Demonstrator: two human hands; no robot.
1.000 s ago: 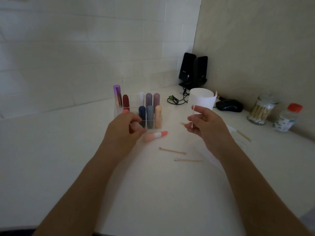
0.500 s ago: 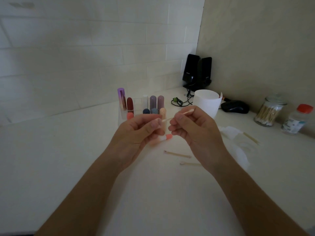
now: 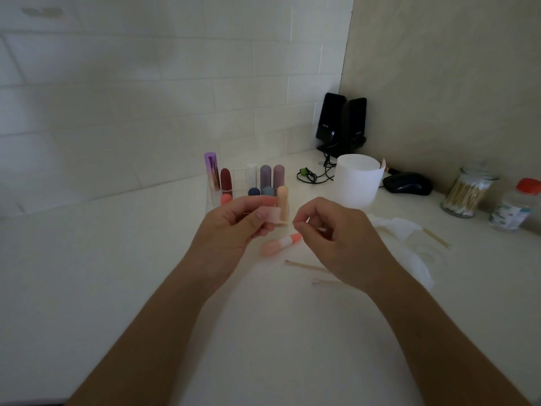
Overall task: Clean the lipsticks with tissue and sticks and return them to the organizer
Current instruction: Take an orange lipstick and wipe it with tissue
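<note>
I see a pink-coral lipstick lying flat on the bench; organizer of upright lipsticks at its 11 o'clock, loose sticks at 5, tissue scrap pinched at 12.

White tiled wall, beige side wall, pale countertop, dim light.

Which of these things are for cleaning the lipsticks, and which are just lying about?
For the job: organizer, pink lipstick lying loose, tissue, loose sticks, swab jar, white scrap in left hand, stick in right hand.
Just lying about: speakers, mouse, cable.
</note>
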